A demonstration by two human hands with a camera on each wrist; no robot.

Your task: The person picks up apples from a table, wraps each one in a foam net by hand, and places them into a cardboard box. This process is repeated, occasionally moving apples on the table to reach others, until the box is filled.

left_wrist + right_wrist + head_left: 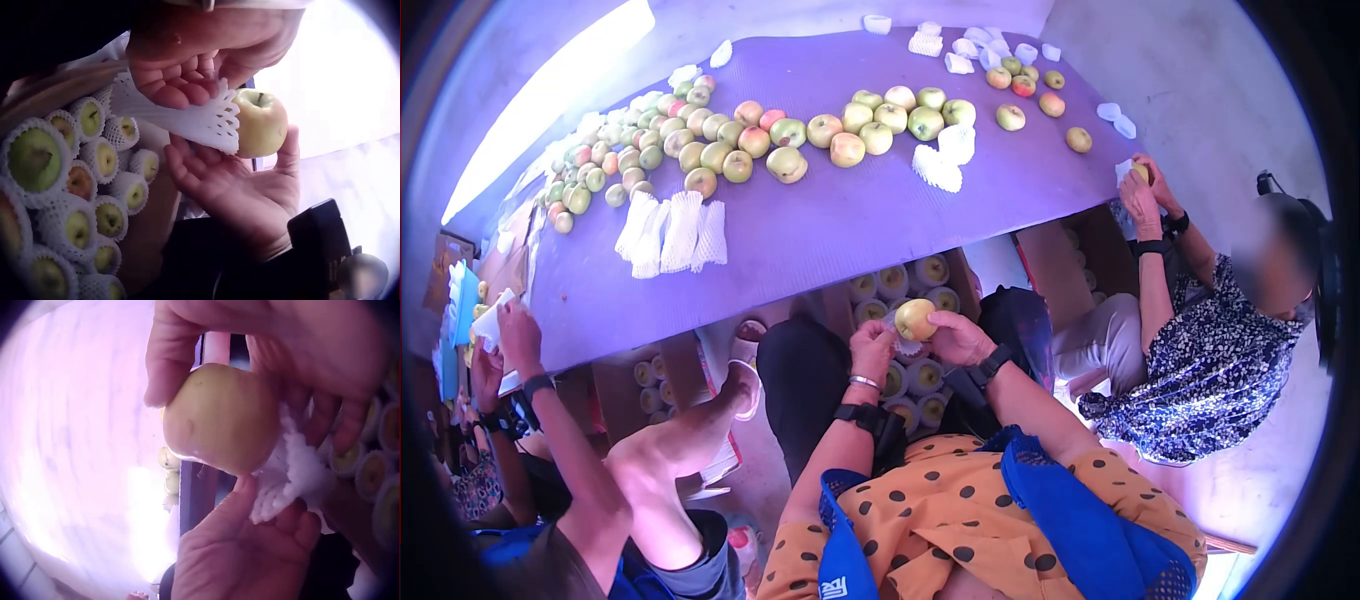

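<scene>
A yellow-green apple is gripped between the thumb and fingers of my right hand, above a box of wrapped apples. My left hand pinches a white foam net sleeve right beside it. In the left wrist view the sleeve's scalloped open end lies against the apple's side, and the stem hollow faces away from the sleeve. The right wrist view shows the apple large, with the bunched sleeve between it and the left fingers.
Below the hands, a cardboard box holds several apples in foam sleeves. Loose apples spread over the purple-covered table, with stacked foam sleeves near its front edge. Other people sit left and right, each handling fruit; a person's hands are at the right.
</scene>
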